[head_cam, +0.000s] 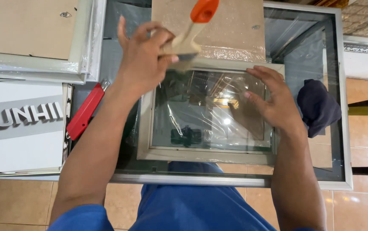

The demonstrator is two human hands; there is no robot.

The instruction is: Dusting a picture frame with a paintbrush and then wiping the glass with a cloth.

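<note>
A pale frame (pixel 207 156), its glass covered in crinkled clear film, lies flat on a glass-topped table (pixel 342 128), near the front edge and just in front of the person. Reflections and creases in the film make it hard to tell what lies under the glass; only dark shapes and bright glints show.

The left hand (pixel 143 60) is closed around a brush (pixel 190 32) with a pale wooden handle and an orange end, held over the frame's far left corner. The bristles are hidden by the fingers and the blur, so whether they touch the frame cannot be told. The right hand (pixel 271 100) lies flat and open on the right side of the frame, fingers spread, pressing on the film.

Just behind the frame a brown board (pixel 231 30) in plastic wrap rests on the table, its top cut off by the picture's edge. To the left of the frame lies a red tool (pixel 83 113), part of it under the left forearm. To the right, well apart from the frame, sits a dark cloth (pixel 318 107).

At far left, a stack of wrapped frames (pixel 34 64) shows brown backing, with a white and grey sign panel (pixel 21 128) below it, both cut off at the edge.

The table has a metal rim; through its glass, dark bars and the floor show dimly. The floor (pixel 363 205) is of tan tiles. The person's blue clothing fills the bottom of the view.
</note>
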